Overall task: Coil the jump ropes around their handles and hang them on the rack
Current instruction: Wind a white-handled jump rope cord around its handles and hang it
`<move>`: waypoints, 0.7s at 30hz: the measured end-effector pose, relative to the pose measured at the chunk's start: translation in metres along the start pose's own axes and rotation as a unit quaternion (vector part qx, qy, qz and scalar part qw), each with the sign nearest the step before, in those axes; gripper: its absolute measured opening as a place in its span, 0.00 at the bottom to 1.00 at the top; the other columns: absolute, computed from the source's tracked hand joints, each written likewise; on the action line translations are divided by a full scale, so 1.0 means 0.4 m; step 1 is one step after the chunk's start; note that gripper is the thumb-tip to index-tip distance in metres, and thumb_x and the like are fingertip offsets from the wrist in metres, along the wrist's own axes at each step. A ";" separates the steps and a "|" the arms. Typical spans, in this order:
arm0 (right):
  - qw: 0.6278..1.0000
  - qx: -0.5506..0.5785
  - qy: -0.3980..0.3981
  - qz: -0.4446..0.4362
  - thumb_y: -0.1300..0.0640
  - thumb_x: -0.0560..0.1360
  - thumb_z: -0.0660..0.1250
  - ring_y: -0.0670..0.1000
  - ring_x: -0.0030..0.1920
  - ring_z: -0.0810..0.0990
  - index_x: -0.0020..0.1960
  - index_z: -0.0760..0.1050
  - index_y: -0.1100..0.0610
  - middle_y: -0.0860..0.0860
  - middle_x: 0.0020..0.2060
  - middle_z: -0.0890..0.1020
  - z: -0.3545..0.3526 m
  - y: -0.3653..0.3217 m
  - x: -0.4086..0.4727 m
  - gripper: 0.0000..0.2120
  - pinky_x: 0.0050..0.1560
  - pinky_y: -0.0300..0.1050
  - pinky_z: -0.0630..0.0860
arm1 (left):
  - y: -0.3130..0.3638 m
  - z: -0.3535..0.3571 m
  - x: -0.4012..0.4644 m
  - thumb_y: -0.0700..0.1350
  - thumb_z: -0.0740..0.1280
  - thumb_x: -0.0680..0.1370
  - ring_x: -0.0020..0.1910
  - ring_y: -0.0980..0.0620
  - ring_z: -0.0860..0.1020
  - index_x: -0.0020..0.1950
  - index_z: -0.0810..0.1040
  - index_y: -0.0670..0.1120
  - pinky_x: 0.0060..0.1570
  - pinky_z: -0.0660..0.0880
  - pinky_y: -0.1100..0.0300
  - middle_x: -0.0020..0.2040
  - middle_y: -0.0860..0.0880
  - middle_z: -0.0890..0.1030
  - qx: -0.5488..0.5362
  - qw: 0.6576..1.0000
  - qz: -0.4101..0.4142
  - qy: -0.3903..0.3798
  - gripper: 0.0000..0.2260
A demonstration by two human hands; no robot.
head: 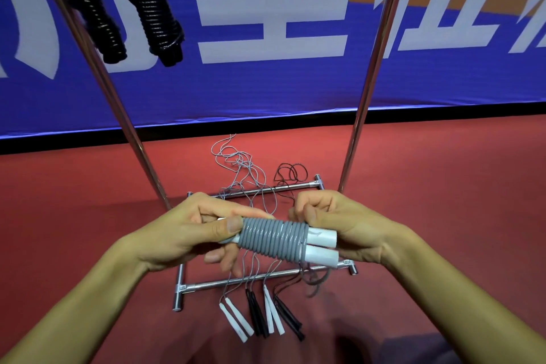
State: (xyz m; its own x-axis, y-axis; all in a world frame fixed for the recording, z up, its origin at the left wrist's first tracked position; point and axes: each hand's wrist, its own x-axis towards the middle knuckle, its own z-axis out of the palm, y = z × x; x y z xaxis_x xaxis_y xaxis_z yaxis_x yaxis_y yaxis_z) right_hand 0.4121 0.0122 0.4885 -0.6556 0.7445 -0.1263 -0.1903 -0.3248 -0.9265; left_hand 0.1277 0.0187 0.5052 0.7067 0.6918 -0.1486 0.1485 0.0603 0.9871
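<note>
Fingers [233,226] around coiled grey rope [273,238]

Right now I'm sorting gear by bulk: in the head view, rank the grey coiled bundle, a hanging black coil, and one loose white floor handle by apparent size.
1. Grey coiled bundle, nearest the camera.
2. Hanging black coil, farther away, so true order is unsure.
3. Loose white floor handle.

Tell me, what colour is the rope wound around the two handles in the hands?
Grey; the coiled rope wraps two white handles, seen in the head view.

Open gap between rack poles [373,68]; hung black ropes [153,6] crowd left.
</note>
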 end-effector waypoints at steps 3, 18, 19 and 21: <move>0.995 0.093 0.024 -0.040 0.44 0.69 0.80 0.44 0.31 0.73 0.43 0.76 0.55 0.49 0.34 0.73 0.028 -0.004 0.005 0.18 0.32 0.37 0.74 | 0.019 0.023 0.008 0.51 0.71 0.82 0.27 0.54 0.72 0.73 0.77 0.37 0.50 0.82 0.40 0.30 0.43 0.76 -0.101 0.993 0.046 -0.030 0.24; 0.969 -0.036 0.159 -0.188 0.57 0.72 0.61 0.52 0.29 0.67 0.60 0.82 0.65 0.62 0.37 0.76 0.025 -0.035 0.019 0.22 0.32 0.46 0.59 | 0.000 0.024 0.041 0.59 0.80 0.71 0.31 0.50 0.70 0.69 0.81 0.39 0.53 0.83 0.41 0.33 0.40 0.72 -0.193 0.968 0.078 0.137 0.34; 0.973 -0.026 0.135 -0.183 0.55 0.69 0.61 0.52 0.32 0.67 0.62 0.81 0.65 0.62 0.42 0.78 0.023 -0.038 0.014 0.26 0.33 0.47 0.60 | 0.000 0.024 0.041 0.59 0.81 0.71 0.31 0.50 0.70 0.69 0.81 0.40 0.53 0.83 0.41 0.34 0.40 0.72 -0.197 0.967 0.079 0.144 0.34; 0.976 -0.041 0.107 -0.185 0.51 0.69 0.63 0.52 0.38 0.69 0.67 0.79 0.63 0.57 0.47 0.80 0.021 -0.043 0.005 0.30 0.37 0.43 0.67 | 0.001 0.021 0.042 0.60 0.81 0.70 0.32 0.50 0.71 0.68 0.82 0.41 0.53 0.83 0.41 0.34 0.41 0.73 -0.203 0.963 0.081 0.157 0.33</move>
State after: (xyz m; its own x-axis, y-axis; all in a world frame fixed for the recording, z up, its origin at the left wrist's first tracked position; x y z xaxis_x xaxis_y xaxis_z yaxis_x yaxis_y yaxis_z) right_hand 0.4080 0.0142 0.5072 -0.3844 0.9095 0.1584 -0.3206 0.0294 -0.9468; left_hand 0.1454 0.0245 0.5024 0.4444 0.8954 -0.0273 -0.2750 0.1654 0.9471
